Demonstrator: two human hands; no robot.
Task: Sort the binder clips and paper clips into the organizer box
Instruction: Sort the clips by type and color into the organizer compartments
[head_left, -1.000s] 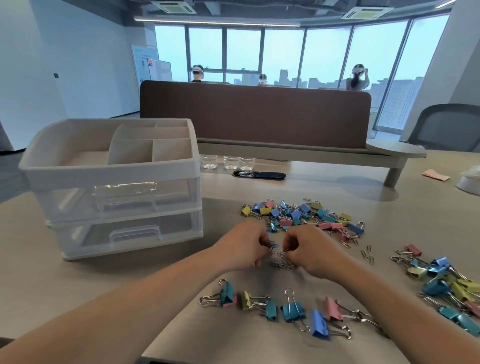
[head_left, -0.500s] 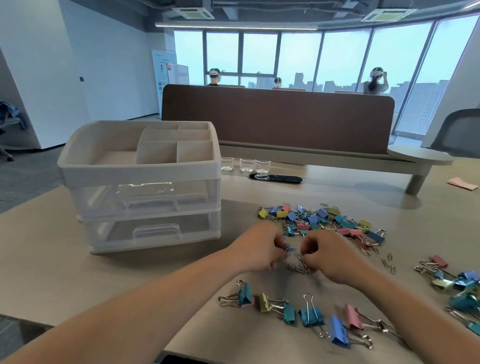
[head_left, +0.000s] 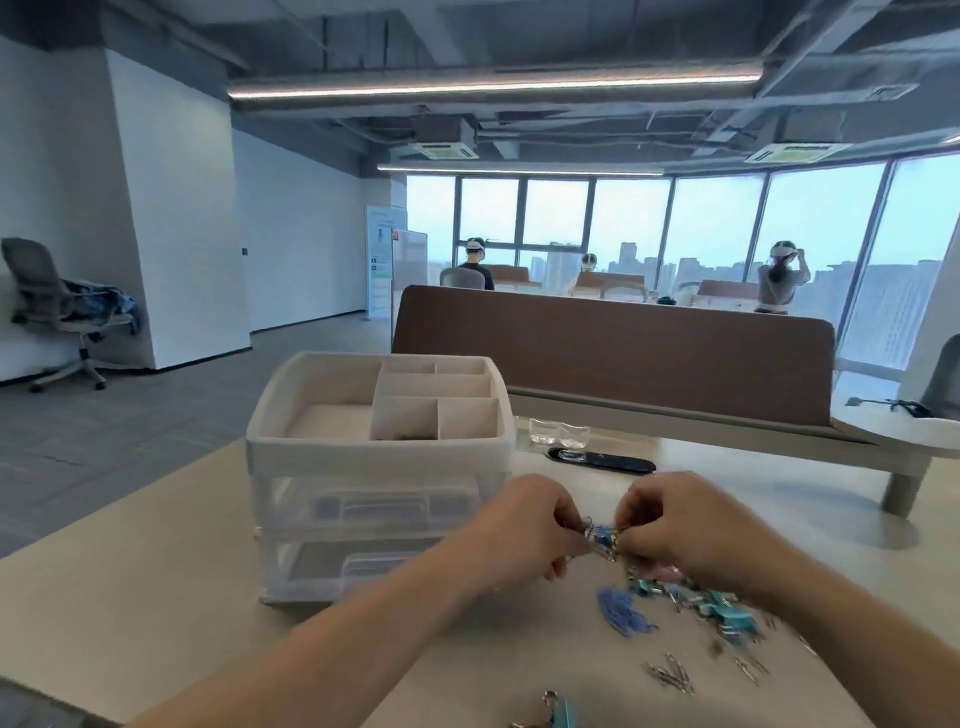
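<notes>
both hands meet at one point, fingers curled in tight, and pinch a small bunch of clips (head_left: 602, 538) between them. the left hand (head_left: 524, 525) takes it from one side with thumb and fingertips, and the right hand (head_left: 691, 525) takes it from the other. the bunch is blurred. blue and silvery metal show in it, but whether it is binder clips, paper clips or both cannot be told.

just below the grip, a little to its right, a heap of blue paper clips (head_left: 621, 616) lies on the table (head_left: 156, 597). right of that heap, under the right wrist, is a smeared scatter of teal binder clips (head_left: 719, 610). nearer the person, a few silver paper clips (head_left: 670, 675) lie loose. straight below the grip, one teal binder clip (head_left: 561, 714) is cut off by the bottom edge.

left of the grip, just beyond the left hand, stands the white organizer box (head_left: 379, 454). it has two clear drawers and an open divided tray on top. something small and dark lies in the tray's front middle compartment (head_left: 402, 435), too small to name.

beyond the grip stand two small clear cups (head_left: 558, 434) and a flat black object (head_left: 602, 461). behind them is a brown divider panel (head_left: 613, 353).
</notes>
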